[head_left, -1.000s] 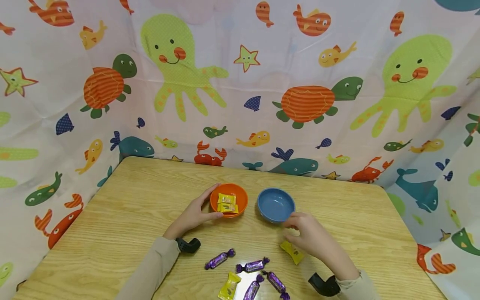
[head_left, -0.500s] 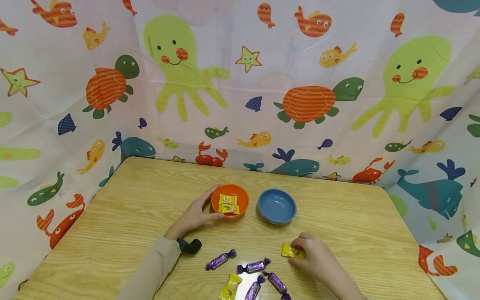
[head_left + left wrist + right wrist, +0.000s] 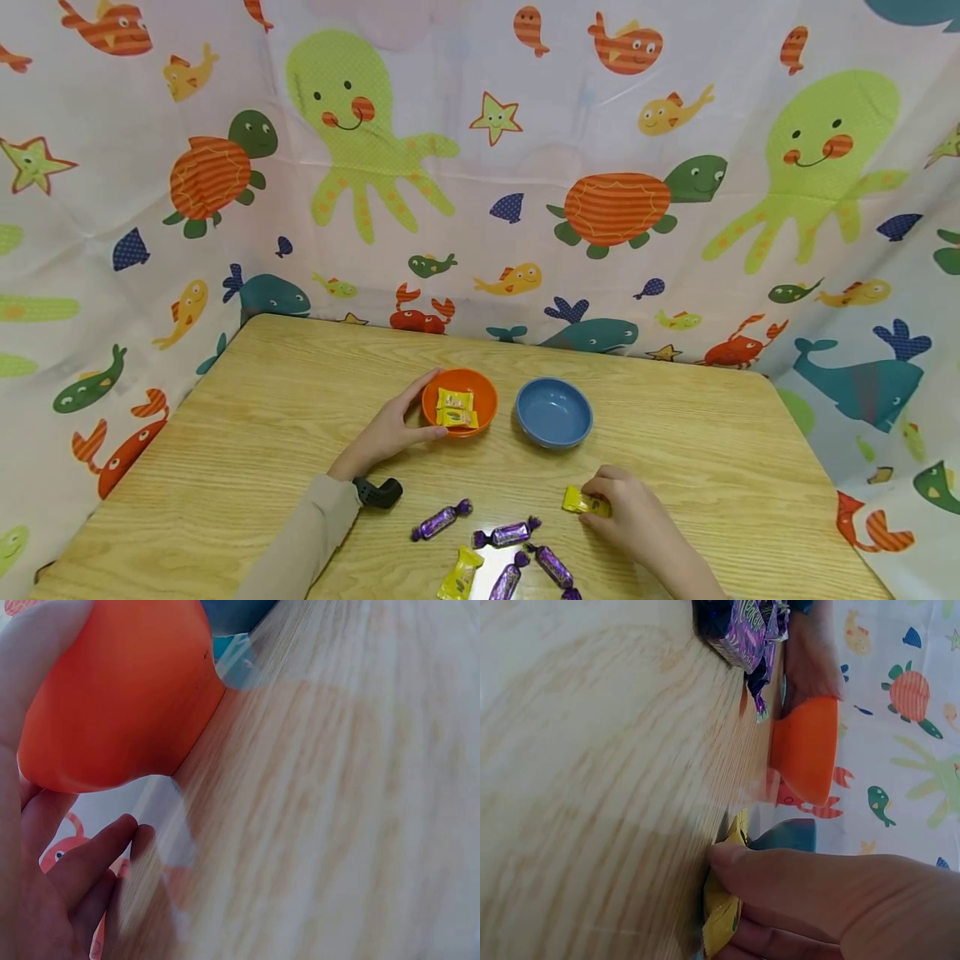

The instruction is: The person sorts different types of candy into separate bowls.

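Observation:
My left hand (image 3: 390,427) holds the side of an orange bowl (image 3: 486,398), thumb at the front and fingers behind. Two yellow-wrapped candies (image 3: 456,408) lie inside it. In the left wrist view the orange bowl (image 3: 127,690) rises between thumb and fingers. My right hand (image 3: 637,518) pinches another yellow-wrapped candy (image 3: 576,501) between thumb and fingers, at the table surface. The right wrist view shows the thumb pressed on this yellow candy (image 3: 721,919), part of which the hand hides. A blue bowl (image 3: 553,412) with nothing in it stands right of the orange one.
On the wooden table (image 3: 315,358), several purple-wrapped candies (image 3: 507,533) lie near the front, with one yellow-wrapped candy (image 3: 461,573) among them. A sea-animal cloth (image 3: 465,183) hangs behind the table and along its sides.
My right hand has come back from beside the blue bowl toward me and taken hold of the yellow candy, which it turned slightly. The left hand stays on the orange bowl.

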Demonstrator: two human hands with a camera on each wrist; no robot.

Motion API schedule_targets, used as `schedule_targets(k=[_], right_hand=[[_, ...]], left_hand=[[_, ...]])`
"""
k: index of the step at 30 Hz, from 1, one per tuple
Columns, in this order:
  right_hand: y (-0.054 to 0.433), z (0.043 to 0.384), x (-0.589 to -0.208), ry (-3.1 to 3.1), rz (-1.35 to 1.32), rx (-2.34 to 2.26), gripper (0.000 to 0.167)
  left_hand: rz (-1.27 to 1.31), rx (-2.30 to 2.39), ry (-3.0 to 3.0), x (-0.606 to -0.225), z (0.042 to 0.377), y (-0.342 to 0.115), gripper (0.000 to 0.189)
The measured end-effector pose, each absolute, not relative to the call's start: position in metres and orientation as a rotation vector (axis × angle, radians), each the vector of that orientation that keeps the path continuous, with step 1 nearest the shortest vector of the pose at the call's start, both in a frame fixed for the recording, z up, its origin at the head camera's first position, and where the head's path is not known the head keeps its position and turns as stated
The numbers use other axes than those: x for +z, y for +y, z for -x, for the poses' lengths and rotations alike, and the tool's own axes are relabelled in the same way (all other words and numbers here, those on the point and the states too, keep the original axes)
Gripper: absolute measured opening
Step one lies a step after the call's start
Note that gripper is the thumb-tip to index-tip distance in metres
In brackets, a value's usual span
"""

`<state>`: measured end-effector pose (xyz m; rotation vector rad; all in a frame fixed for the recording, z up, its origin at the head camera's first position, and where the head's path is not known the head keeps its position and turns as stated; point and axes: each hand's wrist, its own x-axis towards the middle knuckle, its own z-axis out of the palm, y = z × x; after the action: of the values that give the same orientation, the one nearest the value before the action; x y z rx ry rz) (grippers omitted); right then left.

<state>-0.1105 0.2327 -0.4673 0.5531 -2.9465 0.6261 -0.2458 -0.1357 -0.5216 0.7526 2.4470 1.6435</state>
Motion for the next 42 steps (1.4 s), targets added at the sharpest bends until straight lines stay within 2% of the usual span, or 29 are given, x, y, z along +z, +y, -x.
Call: schedule_targets(k=[18,27,42], right_hand=[[0.233,0.117,-0.459,-2.941,-0.610,0.682,0.021],[0.227,0.125,-0.442,-2.887,-0.680,0.739,0.020],[0.197,0.156,-0.413,-2.806,-0.804,0.692,0.018]], left_hand=[[-0.708,1.636,2.449,-0.518,0.244,-0.134,0.092],[-0.709,1.597,2.440,-0.500,0.235,-0.131,0.093],[-0.744,1.639,2.455,-0.522,0.246,-0.136,0.092]])
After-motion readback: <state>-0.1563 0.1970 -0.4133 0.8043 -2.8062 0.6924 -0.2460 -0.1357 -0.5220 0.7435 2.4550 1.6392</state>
